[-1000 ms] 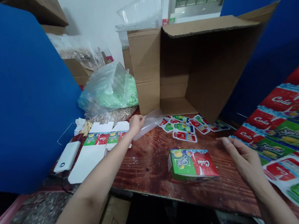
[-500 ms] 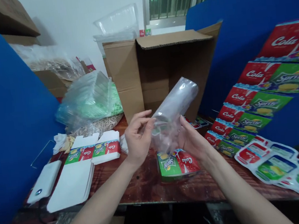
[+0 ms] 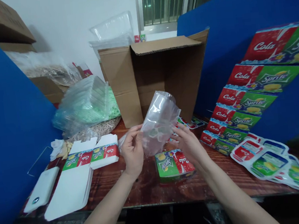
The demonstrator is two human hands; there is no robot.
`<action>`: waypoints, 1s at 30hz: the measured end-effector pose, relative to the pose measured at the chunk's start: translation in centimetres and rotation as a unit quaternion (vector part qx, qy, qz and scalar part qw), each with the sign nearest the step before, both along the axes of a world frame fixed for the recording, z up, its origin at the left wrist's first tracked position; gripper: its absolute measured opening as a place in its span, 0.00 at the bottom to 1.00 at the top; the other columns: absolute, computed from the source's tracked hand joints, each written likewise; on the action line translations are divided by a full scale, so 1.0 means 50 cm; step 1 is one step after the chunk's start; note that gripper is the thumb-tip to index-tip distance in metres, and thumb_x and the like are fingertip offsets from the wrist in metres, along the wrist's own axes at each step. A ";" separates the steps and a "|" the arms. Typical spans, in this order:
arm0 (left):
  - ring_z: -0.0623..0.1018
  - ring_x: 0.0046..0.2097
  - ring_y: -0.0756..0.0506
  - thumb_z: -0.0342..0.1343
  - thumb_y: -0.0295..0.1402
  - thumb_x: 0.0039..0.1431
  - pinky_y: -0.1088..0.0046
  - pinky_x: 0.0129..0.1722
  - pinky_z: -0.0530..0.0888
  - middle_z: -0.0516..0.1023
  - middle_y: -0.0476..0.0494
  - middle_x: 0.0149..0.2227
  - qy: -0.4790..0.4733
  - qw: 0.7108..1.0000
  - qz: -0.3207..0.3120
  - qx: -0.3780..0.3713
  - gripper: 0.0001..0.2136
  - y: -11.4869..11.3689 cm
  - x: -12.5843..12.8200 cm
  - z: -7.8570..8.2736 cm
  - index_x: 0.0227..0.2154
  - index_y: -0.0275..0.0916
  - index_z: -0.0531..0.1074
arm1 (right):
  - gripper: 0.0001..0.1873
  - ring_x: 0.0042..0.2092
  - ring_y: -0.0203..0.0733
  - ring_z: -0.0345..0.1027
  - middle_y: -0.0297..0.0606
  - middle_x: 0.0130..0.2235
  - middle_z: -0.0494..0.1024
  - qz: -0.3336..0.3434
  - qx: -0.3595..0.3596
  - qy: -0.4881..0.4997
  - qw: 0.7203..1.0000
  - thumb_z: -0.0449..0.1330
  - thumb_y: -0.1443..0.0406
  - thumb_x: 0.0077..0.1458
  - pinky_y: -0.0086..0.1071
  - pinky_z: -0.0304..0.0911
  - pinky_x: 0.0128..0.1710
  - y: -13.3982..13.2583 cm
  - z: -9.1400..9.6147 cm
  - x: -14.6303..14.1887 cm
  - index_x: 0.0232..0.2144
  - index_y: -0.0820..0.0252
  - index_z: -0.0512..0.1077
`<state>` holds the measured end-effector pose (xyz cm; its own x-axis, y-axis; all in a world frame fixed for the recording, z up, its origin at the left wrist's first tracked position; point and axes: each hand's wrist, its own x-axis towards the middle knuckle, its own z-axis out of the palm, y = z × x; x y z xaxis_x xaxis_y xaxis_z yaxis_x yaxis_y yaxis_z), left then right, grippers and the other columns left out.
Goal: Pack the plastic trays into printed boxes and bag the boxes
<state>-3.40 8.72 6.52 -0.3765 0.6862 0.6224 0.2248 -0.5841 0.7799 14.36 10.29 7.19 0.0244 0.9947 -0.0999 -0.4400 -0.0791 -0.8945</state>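
- the cardboard carton (image 3: 120,90) opens toward me.
- the clear bag (image 3: 157,114) is before it, near the printed box (image 3: 167,164).
- my left hand (image 3: 133,151) pinches the bag.
- my right hand (image 3: 190,145) is at its edge; the grip i cannot tell.

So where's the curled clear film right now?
Head view, centre: the curled clear film is in the left hand, right hand beside it, in front of the open carton.

A packing workshop: blue dividers (image 3: 225,18) flank a wooden bench (image 3: 147,194) with an open carton (image 3: 118,86), flat blanks (image 3: 69,188), stacked boxes (image 3: 242,76) and what looks like shredded filler (image 3: 114,105).
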 end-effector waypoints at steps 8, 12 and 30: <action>0.79 0.47 0.45 0.55 0.37 0.63 0.67 0.49 0.74 0.81 0.42 0.45 -0.003 1.000 -0.008 -0.003 0.08 0.002 -0.014 -0.008 0.33 0.39 0.75 | 0.23 0.44 0.46 0.71 0.39 0.46 0.77 0.059 -0.031 -0.028 0.997 0.61 0.45 0.51 0.35 0.66 0.40 0.008 0.000 -0.053 0.38 0.57 0.75; 0.79 0.48 0.45 0.55 0.35 0.62 0.64 0.51 0.73 0.81 0.43 0.44 0.058 0.998 0.032 0.022 0.07 0.003 -0.031 -0.025 0.34 0.39 0.75 | 0.21 0.38 0.41 0.69 0.35 0.35 0.78 0.020 0.073 -0.088 0.993 0.70 0.49 0.42 0.31 0.63 0.40 0.008 0.008 -0.052 0.30 0.58 0.75; 0.79 0.33 0.45 0.65 0.37 0.48 0.69 0.35 0.77 0.80 0.44 0.33 0.258 0.829 -0.462 -0.179 0.35 0.077 -0.029 0.164 0.61 0.37 0.62 | 0.14 0.37 0.42 0.73 0.38 0.35 0.79 0.169 0.312 -0.346 0.869 0.57 0.55 0.62 0.31 0.67 0.35 -0.069 0.100 0.047 0.42 0.54 0.79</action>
